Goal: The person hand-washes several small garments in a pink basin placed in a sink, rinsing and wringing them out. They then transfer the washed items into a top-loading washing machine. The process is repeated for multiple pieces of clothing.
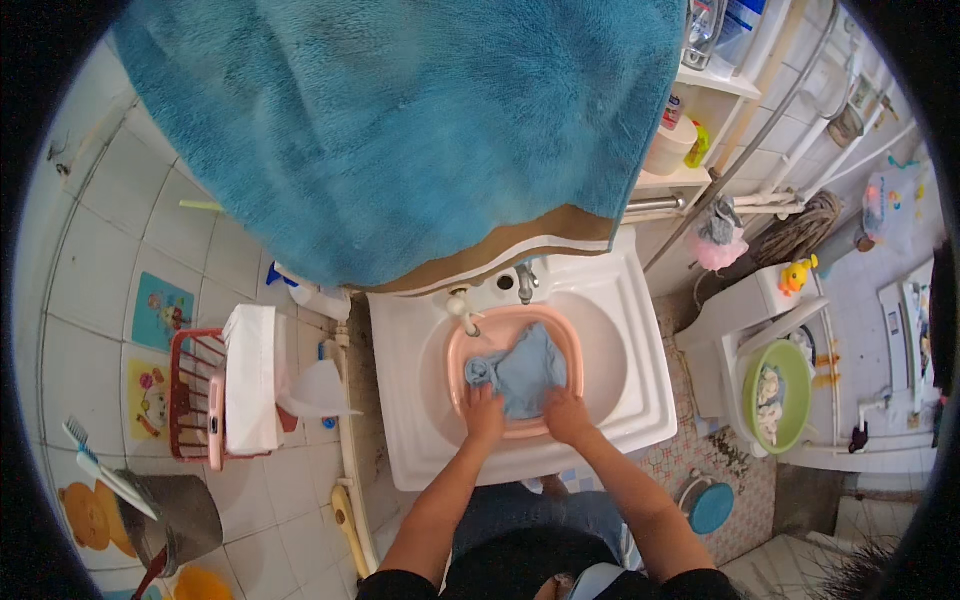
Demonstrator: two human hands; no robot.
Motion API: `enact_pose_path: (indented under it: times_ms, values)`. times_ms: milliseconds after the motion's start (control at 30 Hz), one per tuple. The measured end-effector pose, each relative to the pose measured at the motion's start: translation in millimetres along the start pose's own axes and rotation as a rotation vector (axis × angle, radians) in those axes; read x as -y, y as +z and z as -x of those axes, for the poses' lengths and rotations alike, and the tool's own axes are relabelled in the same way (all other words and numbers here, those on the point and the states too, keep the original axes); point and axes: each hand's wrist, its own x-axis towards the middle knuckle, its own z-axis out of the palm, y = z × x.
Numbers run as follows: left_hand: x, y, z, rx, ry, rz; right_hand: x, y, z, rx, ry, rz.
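A light blue cloth garment (529, 367) lies bunched in a peach plastic basin (576, 349). One end of the cloth is gathered into a roll at the left. My left hand (484, 416) grips the cloth just below that roll. At the cloth's lower right edge, my right hand (566, 414) holds it; the fingers are slightly blurred and partly hidden. The basin sits inside a white washbasin (611, 352). A metal faucet (527, 283) stands behind it, and a white spout (465, 311) overhangs the basin's far left rim.
A large blue towel (405, 135) hangs above the far edge. To the left are a red wall basket (199, 397), a tissue pack (251, 379) and a dark toothbrush cup (176, 517). At right, a green basin (799, 397) of clothes sits by the toilet (720, 315); a blue-topped stool (711, 508) stands below.
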Motion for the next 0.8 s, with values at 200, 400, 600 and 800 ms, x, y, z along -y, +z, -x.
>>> enact_pose_path:
  times_ms: [200, 400, 600, 800]
  values:
    - [17.9, 42.6, 1.5, 0.014, -0.166, 0.000, 5.9, 27.0, -15.4, 0.135, -0.073, 0.080]
    - [28.7, -28.5, -2.5, 0.346, -0.100, 0.309, -13.0, 9.2, -7.1, 0.049, -0.063, -0.175]
    - [28.6, -68.9, 0.4, 0.255, -0.237, 0.664, -26.4, -30.1, 31.2, -0.440, -0.095, -0.620]
    - [30.1, -105.7, -20.1, 0.280, -0.454, 1.115, -11.5, -94.2, 23.7, -0.383, 0.017, -1.030]
